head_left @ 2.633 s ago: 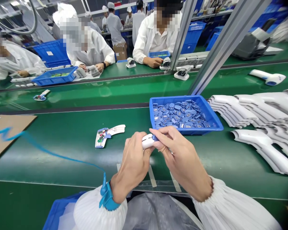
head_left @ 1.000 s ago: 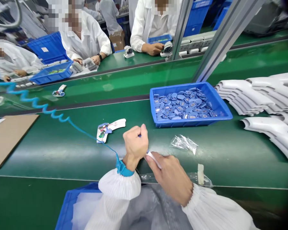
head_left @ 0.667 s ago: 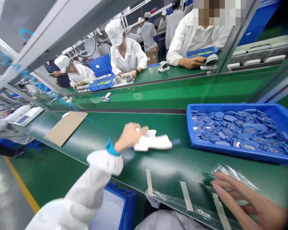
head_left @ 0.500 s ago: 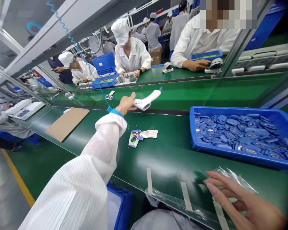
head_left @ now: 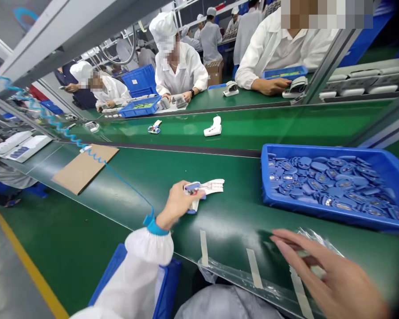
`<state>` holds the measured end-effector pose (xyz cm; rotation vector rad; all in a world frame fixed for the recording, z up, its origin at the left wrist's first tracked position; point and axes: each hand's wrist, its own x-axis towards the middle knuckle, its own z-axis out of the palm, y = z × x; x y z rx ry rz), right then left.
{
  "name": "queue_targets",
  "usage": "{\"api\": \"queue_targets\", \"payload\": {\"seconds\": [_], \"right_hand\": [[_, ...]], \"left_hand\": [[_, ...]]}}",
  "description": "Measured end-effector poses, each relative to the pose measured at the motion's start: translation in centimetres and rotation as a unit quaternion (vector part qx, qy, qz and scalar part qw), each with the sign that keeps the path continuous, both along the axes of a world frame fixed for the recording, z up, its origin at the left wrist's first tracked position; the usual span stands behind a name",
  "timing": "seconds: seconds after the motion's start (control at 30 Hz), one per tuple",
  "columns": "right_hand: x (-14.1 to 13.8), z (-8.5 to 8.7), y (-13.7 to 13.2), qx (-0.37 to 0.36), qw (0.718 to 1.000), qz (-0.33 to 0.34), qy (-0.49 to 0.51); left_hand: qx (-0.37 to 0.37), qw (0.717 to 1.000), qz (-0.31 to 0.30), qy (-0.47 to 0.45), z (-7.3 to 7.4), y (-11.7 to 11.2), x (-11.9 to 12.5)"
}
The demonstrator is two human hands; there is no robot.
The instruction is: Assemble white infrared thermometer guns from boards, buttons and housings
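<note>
My left hand is closed on an open white half-shell with a small circuit board, which lies on the near green belt. A closed white thermometer body rests on the far belt. My right hand hovers low at the right with fingers spread, over a crumpled clear plastic bag. A blue tray of small blue button parts stands just right of the half-shell.
A cardboard sheet lies at the left of the near belt. A blue coiled wrist-strap cord runs up to the left. Another open half-shell lies on the far belt. Several people in white coats work across the line. A blue bin sits below the belt edge.
My left hand set the closed white thermometer body on the far belt, came back and took hold of the open half-shell. My right hand stays low by the plastic bag.
</note>
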<state>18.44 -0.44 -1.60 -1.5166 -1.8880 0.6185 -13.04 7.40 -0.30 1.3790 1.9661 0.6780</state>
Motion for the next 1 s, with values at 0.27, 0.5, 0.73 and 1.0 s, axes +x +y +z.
{"api": "queue_targets", "payload": {"seconds": [0.27, 0.5, 0.73, 1.0], "right_hand": [[-4.6, 5.2, 2.3, 0.077, 0.993, 0.089, -0.017], [-2.7, 6.1, 0.7, 0.014, 0.995, 0.099, -0.031], [-3.1, 6.2, 0.2, 0.064, 0.987, 0.095, -0.115], [-2.8, 8.7, -1.3, 0.17, 0.972, 0.043, -0.155]], "left_hand": [[0.097, 0.955, -0.145, -0.239, 1.5, -6.2, 8.6], [0.09, 0.937, -0.206, -0.266, 0.9, -6.5, 10.4], [0.106, 0.929, -0.275, -0.224, 1.8, -6.5, 10.6], [0.155, 0.952, -0.257, -0.053, 0.6, -6.2, 9.9]]}}
